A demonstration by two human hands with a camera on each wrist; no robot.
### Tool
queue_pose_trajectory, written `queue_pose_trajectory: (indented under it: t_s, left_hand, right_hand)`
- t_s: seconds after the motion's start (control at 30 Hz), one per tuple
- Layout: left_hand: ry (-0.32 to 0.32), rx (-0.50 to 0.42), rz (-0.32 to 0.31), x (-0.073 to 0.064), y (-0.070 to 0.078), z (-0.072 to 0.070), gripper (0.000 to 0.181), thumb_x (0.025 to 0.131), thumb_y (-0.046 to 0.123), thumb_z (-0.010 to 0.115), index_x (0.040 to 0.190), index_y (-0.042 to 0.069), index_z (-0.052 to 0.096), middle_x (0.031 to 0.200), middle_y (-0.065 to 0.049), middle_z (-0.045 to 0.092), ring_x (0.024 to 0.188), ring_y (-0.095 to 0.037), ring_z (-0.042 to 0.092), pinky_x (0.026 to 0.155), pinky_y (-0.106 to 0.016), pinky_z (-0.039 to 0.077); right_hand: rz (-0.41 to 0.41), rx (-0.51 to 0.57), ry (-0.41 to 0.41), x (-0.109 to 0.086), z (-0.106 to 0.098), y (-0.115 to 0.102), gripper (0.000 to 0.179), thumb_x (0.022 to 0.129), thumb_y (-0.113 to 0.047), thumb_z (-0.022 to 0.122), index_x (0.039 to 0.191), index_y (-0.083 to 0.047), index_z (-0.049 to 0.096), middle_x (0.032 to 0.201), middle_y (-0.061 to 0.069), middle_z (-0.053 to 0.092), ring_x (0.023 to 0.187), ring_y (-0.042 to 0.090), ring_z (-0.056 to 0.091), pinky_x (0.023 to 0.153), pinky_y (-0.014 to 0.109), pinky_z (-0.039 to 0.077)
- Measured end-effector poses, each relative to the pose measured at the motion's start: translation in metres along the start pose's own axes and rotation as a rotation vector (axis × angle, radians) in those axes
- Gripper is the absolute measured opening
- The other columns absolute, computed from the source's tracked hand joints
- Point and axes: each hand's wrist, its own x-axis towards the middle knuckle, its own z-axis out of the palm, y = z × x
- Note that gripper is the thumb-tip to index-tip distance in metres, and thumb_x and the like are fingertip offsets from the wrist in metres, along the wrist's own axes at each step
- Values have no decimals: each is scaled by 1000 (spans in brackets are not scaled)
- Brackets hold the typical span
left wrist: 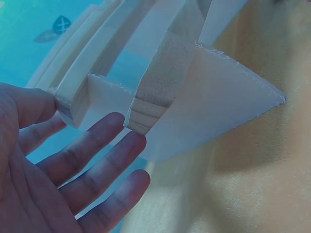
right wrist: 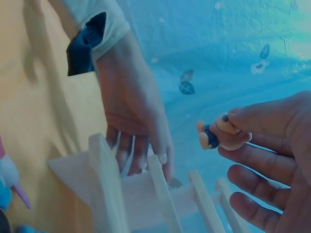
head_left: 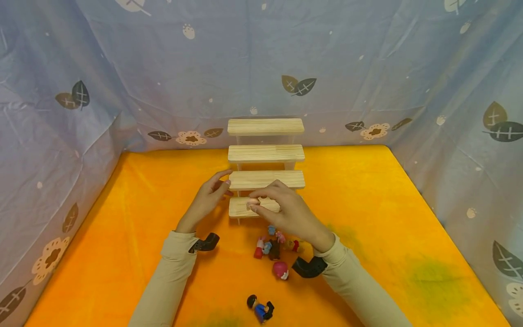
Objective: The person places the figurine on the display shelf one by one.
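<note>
Head view shows me, from left to right, the left hand [head_left: 207, 200] beside the near-left end of a four-tier stepped shelf [head_left: 266, 153] made of pale wooden planks. On the left wrist camera I see its fingers spread wide and nearly straight, thumb and index fingertip at the end of one plank, and no toy held; I cannot tell how firmly they press. Over the lowest plank, a small, rounded, tan toy figurine with a dark blue patch [right wrist: 231, 139] hangs in the air, apart from the wood. Nearer me, a black-haired toy figure in blue [head_left: 259, 310] lies on the yellow-orange cloth [head_left: 367, 204]. Just in front of the shelf sits a huddle of small coloured toy figures [head_left: 274, 250], with a magenta round-topped toy [head_left: 280, 269] just beside it. Above the huddle, the right hand [head_left: 288, 211] pinches the tan figurine between thumb and fingertips, other fingers loosely bent.
</note>
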Motion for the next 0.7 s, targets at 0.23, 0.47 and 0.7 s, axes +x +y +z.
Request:
queue_pose_trajectory:
  t_s: [0.23, 0.47, 0.7]
  left_hand:
    - [13, 15, 4, 1, -1, 1, 48, 109, 35, 48, 155, 21, 43, 116, -21, 69, 103, -33, 71, 93, -50, 57]
    - [9, 6, 8, 0, -1, 1, 48, 109, 34, 48, 155, 21, 42, 117, -21, 69, 104, -33, 71, 93, -50, 56]
    - [2, -6, 5, 1, -3, 1, 49, 109, 37, 47, 155, 23, 42, 120, -21, 67, 106, -34, 70, 95, -52, 55]
  right_hand:
    - [22, -54, 56, 1, -6, 5, 21, 96, -27, 72, 115, -19, 75, 109, -6, 72, 97, 13, 58, 75, 31, 51]
    - [8, -144, 97, 3, -7, 13, 21, 95, -26, 73, 113, -16, 75, 108, -4, 75, 96, 16, 58, 74, 28, 45]
    - [30, -204, 117, 4, -9, 23, 21, 92, -21, 77, 112, -14, 75, 105, -2, 76, 94, 16, 56, 82, 35, 42]
